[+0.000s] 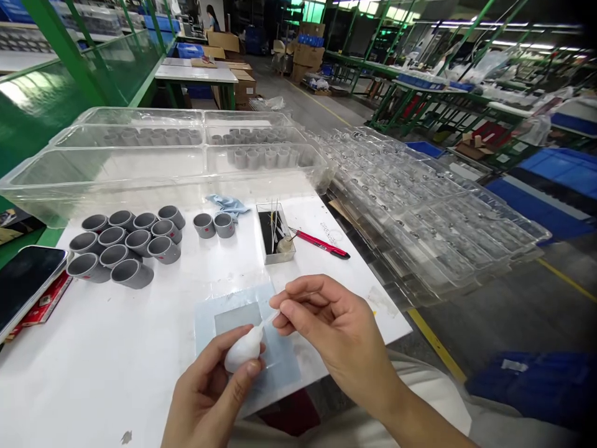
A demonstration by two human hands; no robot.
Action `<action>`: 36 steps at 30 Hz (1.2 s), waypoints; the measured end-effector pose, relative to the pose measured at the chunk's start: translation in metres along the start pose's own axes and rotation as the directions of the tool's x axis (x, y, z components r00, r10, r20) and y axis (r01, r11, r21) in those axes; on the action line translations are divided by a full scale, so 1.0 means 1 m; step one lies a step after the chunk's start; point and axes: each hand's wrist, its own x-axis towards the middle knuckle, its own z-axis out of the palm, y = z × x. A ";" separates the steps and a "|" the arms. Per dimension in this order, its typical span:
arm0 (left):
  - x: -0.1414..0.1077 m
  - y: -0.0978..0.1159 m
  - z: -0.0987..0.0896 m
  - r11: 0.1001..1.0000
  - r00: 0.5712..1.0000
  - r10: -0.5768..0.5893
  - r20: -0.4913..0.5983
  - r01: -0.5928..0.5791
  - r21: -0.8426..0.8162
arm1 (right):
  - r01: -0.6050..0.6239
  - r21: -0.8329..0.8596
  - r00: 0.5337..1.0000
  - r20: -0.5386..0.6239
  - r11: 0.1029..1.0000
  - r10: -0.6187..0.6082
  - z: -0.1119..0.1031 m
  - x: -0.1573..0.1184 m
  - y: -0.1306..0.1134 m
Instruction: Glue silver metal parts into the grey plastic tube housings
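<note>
My left hand [219, 379] is closed round a small white squeeze bottle [243, 351], its nozzle tilted up to the right. At the nozzle's tip, the fingers of my right hand [326, 317] pinch a thin whitish piece whose kind I cannot make out. Both hands are above a pale blue mat [205, 317] with a grey rectangle [237, 317] on it. Beyond the mat stands a small clear box [276, 233] with tweezers-like tools and a little bottle inside. A red pen [321, 242] lies to its right.
Several grey cups [132, 274] stand at the left, with two more grey cups [204, 225] near a blue cloth [228, 205]. A phone [30, 283] lies at the left edge. Clear trays [107, 168] line the back; stacked clear trays [420, 199] are at the right.
</note>
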 end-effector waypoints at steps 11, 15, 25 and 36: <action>0.000 -0.004 -0.002 1.000 1.000 -0.006 0.016 0.006 -0.002 | -0.001 -0.037 1.000 -0.004 0.999 0.000 -0.003 -0.002 0.001; -0.001 -0.003 -0.002 1.000 1.000 -0.010 0.006 0.010 0.003 | -0.002 -0.050 1.000 0.021 0.999 0.003 -0.002 -0.004 0.000; -0.002 -0.003 -0.008 0.999 0.999 -0.035 0.030 0.036 -0.010 | -0.045 -0.125 0.993 0.107 0.991 0.058 -0.006 -0.003 -0.007; -0.002 -0.009 -0.018 0.982 0.991 0.020 0.129 -0.043 0.182 | -0.029 -0.163 0.972 0.226 0.986 0.066 -0.016 -0.008 -0.006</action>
